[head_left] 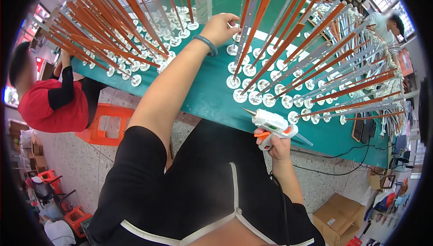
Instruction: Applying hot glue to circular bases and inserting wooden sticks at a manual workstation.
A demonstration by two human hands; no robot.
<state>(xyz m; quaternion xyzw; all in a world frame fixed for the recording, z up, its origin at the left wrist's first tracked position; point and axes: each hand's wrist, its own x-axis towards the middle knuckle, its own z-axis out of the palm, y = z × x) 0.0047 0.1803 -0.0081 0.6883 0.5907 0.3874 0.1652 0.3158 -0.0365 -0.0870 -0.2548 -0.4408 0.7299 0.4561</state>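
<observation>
A white glue gun [273, 125] is gripped, nozzle forward, by the right hand [278, 146], while the left hand [220, 28], fingers curled, is stretched to steady an upright strip [247, 18] on the green worktop [212, 88].

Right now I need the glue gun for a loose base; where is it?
In the head view, the glue gun is in the right hand, low right of centre, at the green table's near edge beside the round bases.
</observation>
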